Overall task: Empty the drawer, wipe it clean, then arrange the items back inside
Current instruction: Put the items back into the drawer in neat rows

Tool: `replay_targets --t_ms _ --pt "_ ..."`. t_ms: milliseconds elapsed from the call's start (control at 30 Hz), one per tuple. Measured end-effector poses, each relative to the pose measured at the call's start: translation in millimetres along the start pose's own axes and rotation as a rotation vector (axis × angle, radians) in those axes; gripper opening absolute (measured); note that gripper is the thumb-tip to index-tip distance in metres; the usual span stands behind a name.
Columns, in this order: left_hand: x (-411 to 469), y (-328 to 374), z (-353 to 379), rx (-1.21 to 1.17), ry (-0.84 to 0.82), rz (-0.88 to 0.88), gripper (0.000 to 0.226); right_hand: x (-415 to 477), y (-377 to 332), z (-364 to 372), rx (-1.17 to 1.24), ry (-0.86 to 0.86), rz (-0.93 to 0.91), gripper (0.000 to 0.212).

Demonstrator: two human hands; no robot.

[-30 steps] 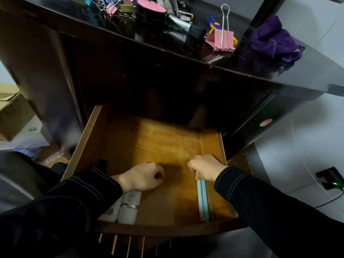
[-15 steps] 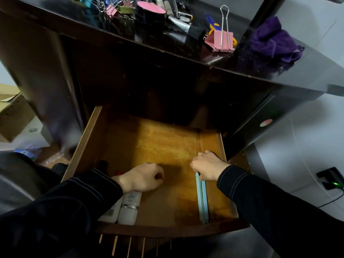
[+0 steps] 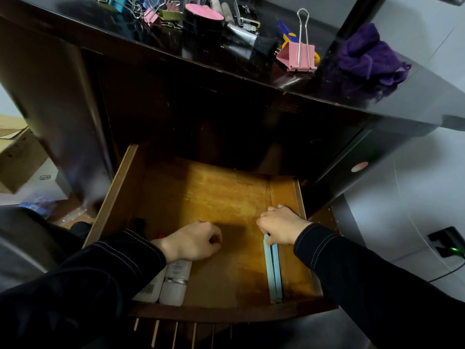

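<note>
The wooden drawer stands pulled open under the dark desk. My right hand is inside it near the right wall, fingers curled over the far end of two light blue sticks that lie lengthwise along that side. My left hand rests as a loose fist on the drawer floor at the left, just above two white bottles lying at the front left corner. Whether it holds anything is hidden. A small red item peeks out by my left wrist.
On the desk top lie a large pink binder clip, a crumpled purple cloth, a round black tin with a pink lid, several smaller clips and a brush. A cardboard box sits on the floor at left, a power adapter at right.
My right hand has slid slightly farther into the drawer along the blue sticks. My left hand has stayed in place.
</note>
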State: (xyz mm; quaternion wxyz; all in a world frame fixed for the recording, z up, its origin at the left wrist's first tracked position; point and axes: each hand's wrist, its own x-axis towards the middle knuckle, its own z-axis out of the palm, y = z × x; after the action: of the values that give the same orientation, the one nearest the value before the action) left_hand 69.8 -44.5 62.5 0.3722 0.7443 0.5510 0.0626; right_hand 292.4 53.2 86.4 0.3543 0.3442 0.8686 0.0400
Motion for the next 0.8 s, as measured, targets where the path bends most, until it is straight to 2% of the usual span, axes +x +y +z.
replay_targets --t_ms 167,333,467,733,800 --pt "0 0 -1 -0.002 -0.001 -0.002 0.024 1 -2 2 -0.079 -0.003 0.016 0.028" --pt "0 -1 0 -0.002 -0.005 -0.001 0.024 0 -4 3 -0.047 -0.016 0.024 0.016" --pt "0 -1 0 0.001 -0.003 0.0 0.024 -2 -5 3 -0.014 -0.023 0.027 0.026" --pt "0 -1 0 -0.002 -0.001 -0.003 0.023 -5 -9 1 -0.011 -0.049 0.045 0.027" --pt "0 -1 -1 -0.003 -0.003 -0.004 0.023 -6 -11 1 -0.036 -0.044 0.032 0.019"
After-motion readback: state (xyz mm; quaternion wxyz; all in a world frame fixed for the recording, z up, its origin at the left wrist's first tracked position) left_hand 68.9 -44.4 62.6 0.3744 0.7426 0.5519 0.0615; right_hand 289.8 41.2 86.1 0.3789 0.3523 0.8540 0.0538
